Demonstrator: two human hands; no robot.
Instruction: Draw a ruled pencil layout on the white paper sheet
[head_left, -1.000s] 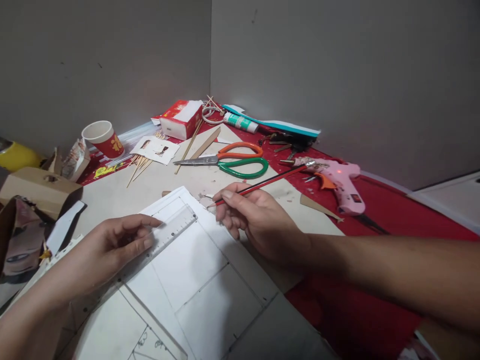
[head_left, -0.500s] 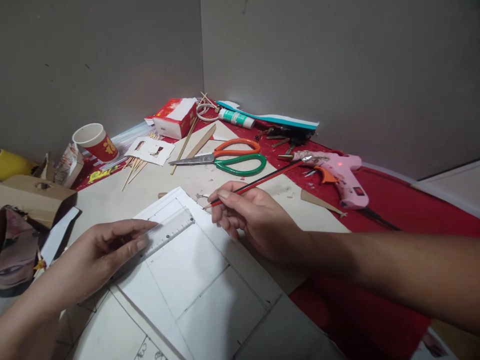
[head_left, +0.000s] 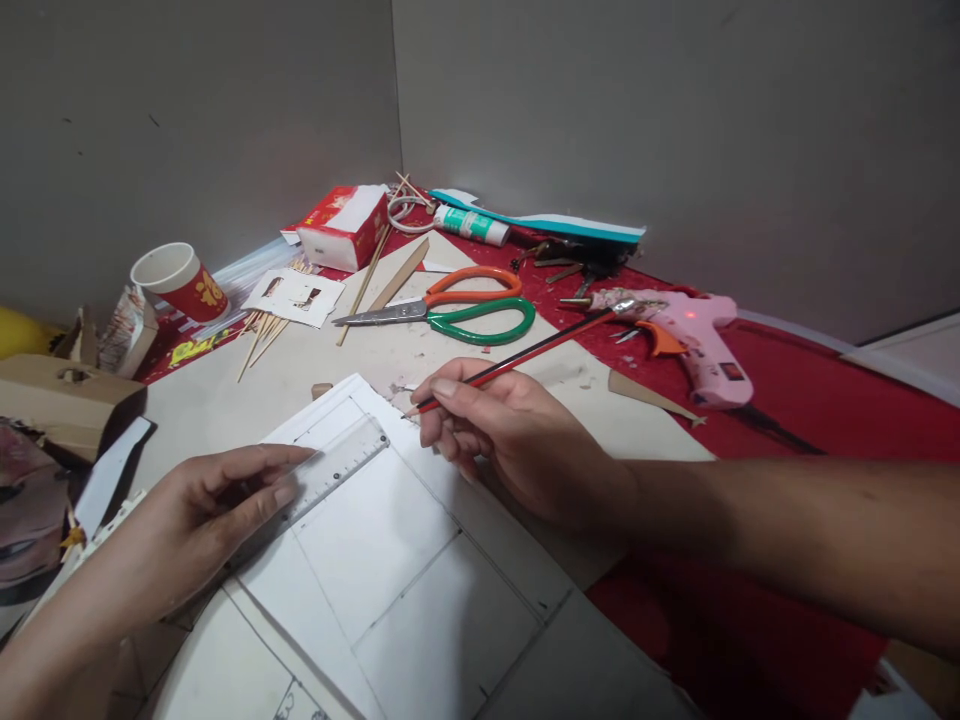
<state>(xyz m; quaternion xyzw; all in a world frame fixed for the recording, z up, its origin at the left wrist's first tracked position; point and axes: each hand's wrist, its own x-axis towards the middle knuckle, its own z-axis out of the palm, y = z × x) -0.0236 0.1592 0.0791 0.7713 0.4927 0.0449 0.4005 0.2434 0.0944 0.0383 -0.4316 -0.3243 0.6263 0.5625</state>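
My left hand [head_left: 214,510] grips a clear ruler [head_left: 341,465] between thumb and fingers. The ruler lies slantwise across a white sheet of paper [head_left: 397,500] marked with drawn lines. A red and black pencil [head_left: 517,355] is held between the thumb and fingers of my right hand [head_left: 510,430]. Its tip points down and left, close to the sheet's upper right edge; whether it touches the paper I cannot tell. Beneath the sheet, at the lower left, lies another drawn sheet [head_left: 217,660].
Orange and green handled scissors [head_left: 442,310] lie beyond the paper. To the right rests a pink glue gun [head_left: 697,345] with its light on. At the back are a red box [head_left: 341,230], a glue stick [head_left: 472,225], a paper cup [head_left: 180,280] and bamboo sticks [head_left: 262,340]. A cardboard box [head_left: 67,390] stands left.
The view has shifted slightly, so the background items sit a little differently. Both hands keep their grips, and the ruler stays in the same place on the sheet.
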